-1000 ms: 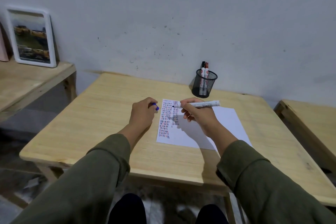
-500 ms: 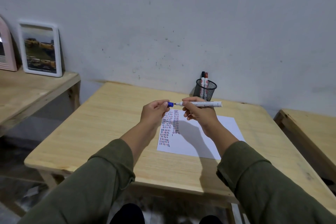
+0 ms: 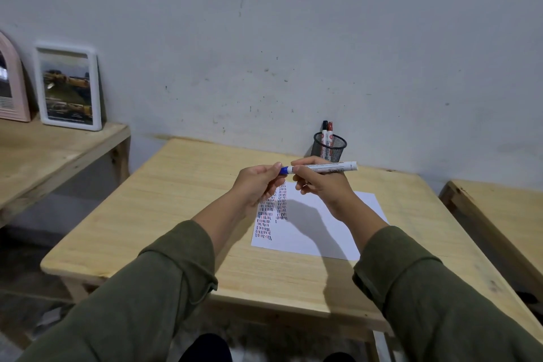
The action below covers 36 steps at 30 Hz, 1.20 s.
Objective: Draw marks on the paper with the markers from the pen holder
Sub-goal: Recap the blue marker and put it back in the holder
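Note:
A white marker (image 3: 326, 168) with a blue cap (image 3: 283, 170) is held level above the table. My right hand (image 3: 318, 182) grips its barrel and my left hand (image 3: 258, 184) pinches the blue cap, which sits on the marker's tip. Below them lies the white paper (image 3: 320, 232), with columns of short blue and red marks on its left part. The black mesh pen holder (image 3: 329, 146) stands at the wall behind, with two markers, one black-capped and one red-capped, upright in it.
The wooden table (image 3: 188, 214) stands against a grey wall. A lower wooden table (image 3: 44, 153) at left carries a white picture frame (image 3: 69, 86) and a pink arched frame (image 3: 11, 88). Another wooden table (image 3: 505, 214) is at right.
Both hands rose from the paper. The left hand brought the blue cap to the marker's tip and it now sits on it. The camera tilted up slightly.

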### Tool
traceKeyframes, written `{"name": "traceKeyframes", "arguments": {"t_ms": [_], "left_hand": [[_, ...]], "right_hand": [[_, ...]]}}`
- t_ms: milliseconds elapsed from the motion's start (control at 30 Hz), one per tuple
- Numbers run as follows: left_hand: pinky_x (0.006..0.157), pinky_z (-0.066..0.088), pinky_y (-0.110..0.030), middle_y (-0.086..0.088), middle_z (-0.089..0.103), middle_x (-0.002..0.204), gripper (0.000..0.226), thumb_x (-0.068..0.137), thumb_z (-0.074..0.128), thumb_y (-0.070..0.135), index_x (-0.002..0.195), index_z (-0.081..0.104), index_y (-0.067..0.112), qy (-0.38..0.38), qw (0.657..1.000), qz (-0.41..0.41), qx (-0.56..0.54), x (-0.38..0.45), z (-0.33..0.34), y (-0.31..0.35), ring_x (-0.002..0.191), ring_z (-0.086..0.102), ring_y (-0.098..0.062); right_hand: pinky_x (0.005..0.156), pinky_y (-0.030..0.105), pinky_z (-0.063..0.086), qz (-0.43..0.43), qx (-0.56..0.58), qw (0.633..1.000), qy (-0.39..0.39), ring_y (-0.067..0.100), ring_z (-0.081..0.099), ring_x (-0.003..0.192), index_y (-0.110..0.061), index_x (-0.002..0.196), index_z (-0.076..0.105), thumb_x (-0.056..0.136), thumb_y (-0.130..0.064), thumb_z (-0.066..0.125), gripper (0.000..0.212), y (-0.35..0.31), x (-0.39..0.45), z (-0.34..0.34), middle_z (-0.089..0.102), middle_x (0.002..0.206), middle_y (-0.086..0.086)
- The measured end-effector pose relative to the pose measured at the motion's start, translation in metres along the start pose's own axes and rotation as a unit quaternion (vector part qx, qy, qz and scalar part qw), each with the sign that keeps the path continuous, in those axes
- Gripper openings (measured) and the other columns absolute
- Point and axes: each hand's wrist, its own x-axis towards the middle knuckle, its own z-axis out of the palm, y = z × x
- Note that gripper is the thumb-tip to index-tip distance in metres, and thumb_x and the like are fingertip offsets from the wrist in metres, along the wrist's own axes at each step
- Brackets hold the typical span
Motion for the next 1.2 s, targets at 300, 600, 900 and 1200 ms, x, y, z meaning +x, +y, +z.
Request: {"name": "traceKeyframes", "arguments": {"t_ms": [300,600,900,1200], "left_hand": [[0.063,0.046,-0.017,-0.002,0.066,0.073,0.015,0.089,0.059,0.011,0.077,0.065,0.018,0.048,0.992,0.099,0.054,-0.007,0.012,-0.009,0.065,0.061,-0.005],[0.058,0.048,-0.01,0.001,0.06,0.075,0.016,0.093,0.054,0.011,0.084,0.063,0.019,0.036,0.998,0.05,-0.019,0.012,0.007,0.024,0.06,0.059,0.001],[0.074,0.047,-0.021,-0.006,0.065,0.086,0.018,0.088,0.061,0.013,0.106,0.061,0.013,-0.012,0.993,0.105,0.05,0.054,0.062,0.062,0.066,0.059,-0.006],[0.104,0.04,-0.028,-0.004,0.061,0.129,0.044,0.086,0.063,0.029,0.128,0.055,0.016,0.039,0.937,0.136,0.32,0.124,0.096,0.053,0.12,0.055,-0.018]], "right_hand": [[0.056,0.021,0.05,0.01,0.073,0.997,0.016,0.019,0.056,0.058,-0.003,0.087,0.065,0.086,-0.002,0.06,0.005,0.006,-0.006,-0.002,0.058,0.067,0.012],[0.07,0.027,0.053,0.037,0.151,0.985,-0.07,0.018,0.069,0.075,-0.013,0.111,0.062,0.081,-0.031,0.058,0.036,-0.017,-0.004,-0.018,0.071,0.092,0.009],[0.067,0.026,0.042,0.041,0.054,0.996,-0.062,0.015,0.067,0.076,-0.013,0.097,0.057,0.091,-0.009,0.054,0.008,-0.023,0.026,-0.058,0.07,0.096,0.015],[0.051,0.012,0.047,-0.034,-0.133,0.984,0.112,0.013,0.061,0.073,-0.041,0.144,0.017,0.087,-0.001,0.061,0.082,-0.036,0.103,-0.117,0.064,0.093,0.015]]}}
